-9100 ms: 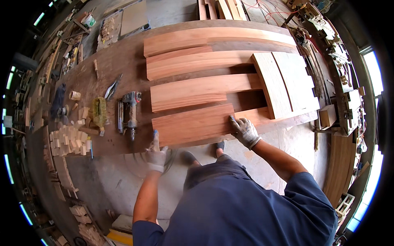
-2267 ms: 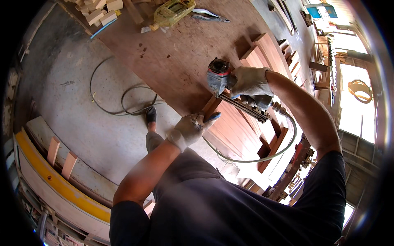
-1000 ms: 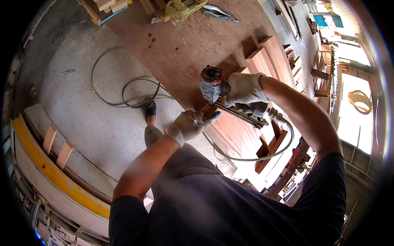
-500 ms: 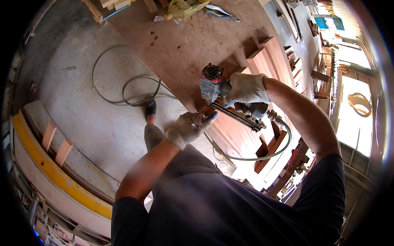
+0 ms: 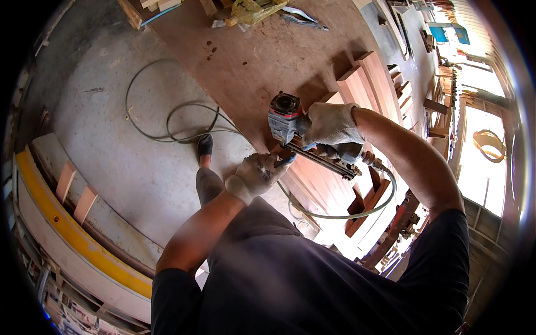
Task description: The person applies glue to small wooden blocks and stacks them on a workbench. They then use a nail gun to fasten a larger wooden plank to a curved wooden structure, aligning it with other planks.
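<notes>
My right hand (image 5: 335,124), in a pale work glove, is wrapped round the handle of a grey and black pneumatic nail gun (image 5: 285,120) with a red band. The gun's long magazine (image 5: 324,161) slants down to the right below the hand. Close to the magazine's left end, my left hand (image 5: 258,174) has its gloved fingers curled together, a blue fingertip pointing at the gun. Whatever those fingers hold is hidden from view. Reddish wooden boards (image 5: 315,181) lie beneath the gun on the brown worktable (image 5: 245,67).
A green air hose (image 5: 357,215) loops from the gun's handle; more hose (image 5: 167,137) coils on the concrete floor at left. Stacked boards (image 5: 365,84) stand right of the gun. Pliers (image 5: 304,19) and a yellow plastic bag (image 5: 251,12) lie at the table's far side. A yellow-edged structure (image 5: 72,229) curves along the left.
The nail gun and my right hand have shifted slightly left and down. My left hand stays almost where it was.
</notes>
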The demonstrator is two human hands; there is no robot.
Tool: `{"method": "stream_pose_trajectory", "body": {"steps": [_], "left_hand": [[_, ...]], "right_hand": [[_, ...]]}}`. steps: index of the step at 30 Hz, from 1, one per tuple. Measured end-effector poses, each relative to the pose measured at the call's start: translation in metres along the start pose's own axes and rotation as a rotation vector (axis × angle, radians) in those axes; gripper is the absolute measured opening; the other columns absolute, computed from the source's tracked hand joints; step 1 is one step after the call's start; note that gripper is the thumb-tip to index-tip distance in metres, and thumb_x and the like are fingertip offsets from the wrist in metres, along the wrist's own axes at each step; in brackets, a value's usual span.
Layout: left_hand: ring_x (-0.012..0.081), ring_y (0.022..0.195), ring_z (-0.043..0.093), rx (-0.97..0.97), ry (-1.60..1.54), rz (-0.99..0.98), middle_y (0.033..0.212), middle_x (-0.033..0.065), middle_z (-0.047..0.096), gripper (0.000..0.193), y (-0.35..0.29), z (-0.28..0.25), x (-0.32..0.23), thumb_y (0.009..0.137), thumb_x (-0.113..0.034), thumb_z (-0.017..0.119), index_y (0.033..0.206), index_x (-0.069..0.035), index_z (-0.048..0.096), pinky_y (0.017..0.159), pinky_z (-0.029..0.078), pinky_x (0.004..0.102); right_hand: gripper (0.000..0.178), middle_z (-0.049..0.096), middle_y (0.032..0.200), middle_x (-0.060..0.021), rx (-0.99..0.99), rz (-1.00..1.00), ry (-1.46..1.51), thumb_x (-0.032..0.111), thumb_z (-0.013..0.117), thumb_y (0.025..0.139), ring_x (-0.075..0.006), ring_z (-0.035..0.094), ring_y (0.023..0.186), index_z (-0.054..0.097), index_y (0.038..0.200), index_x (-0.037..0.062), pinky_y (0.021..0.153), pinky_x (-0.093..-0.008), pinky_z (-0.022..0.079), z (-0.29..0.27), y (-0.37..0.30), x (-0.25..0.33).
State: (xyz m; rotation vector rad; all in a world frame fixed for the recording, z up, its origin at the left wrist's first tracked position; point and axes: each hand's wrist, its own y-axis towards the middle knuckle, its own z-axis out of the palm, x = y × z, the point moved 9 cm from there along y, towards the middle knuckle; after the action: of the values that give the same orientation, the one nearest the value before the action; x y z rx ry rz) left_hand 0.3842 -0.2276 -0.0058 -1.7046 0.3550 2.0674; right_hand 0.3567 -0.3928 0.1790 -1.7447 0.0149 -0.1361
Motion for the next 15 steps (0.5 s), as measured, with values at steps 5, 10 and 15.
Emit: {"method": "stream_pose_trajectory", "body": {"steps": [5,10,15], "left_hand": [[0.0310,0.158,0.042,0.111,0.253,-0.043,0.163,0.0212,0.051,0.046,0.002,-0.004,-0.025,0.118,-0.013,0.034,0.159,0.005,0.043,0.136,0.034,0.0439],[0.0241,0.150,0.051,-0.042,0.184,0.082,0.154,0.0152,0.059,0.047,-0.001,-0.005,-0.015,0.118,-0.015,0.038,0.161,0.001,0.044,0.128,0.043,0.0368],[0.0216,0.091,0.075,-0.166,1.028,0.393,0.120,0.0064,0.075,0.053,-0.010,-0.008,-0.063,0.102,-0.014,0.062,0.155,-0.020,0.062,0.080,0.065,0.0373]], "right_hand": [[0.025,0.072,0.076,-0.0081,-0.006,-0.011,-0.001,0.017,0.075,0.098,-0.0147,0.068,0.056,0.073,0.105,-0.0073,0.050,-0.0314,0.057,0.001,0.001,0.000],[0.027,0.072,0.078,-0.0070,-0.035,-0.001,0.099,0.019,0.077,0.097,-0.0142,0.067,0.056,0.073,0.106,-0.0058,0.050,-0.0314,0.057,-0.005,-0.006,-0.009],[0.027,0.072,0.077,-0.0089,-0.134,0.007,0.084,0.016,0.076,0.097,-0.0151,0.068,0.059,0.073,0.112,-0.0054,0.052,-0.0331,0.055,-0.031,-0.016,-0.014]]}}
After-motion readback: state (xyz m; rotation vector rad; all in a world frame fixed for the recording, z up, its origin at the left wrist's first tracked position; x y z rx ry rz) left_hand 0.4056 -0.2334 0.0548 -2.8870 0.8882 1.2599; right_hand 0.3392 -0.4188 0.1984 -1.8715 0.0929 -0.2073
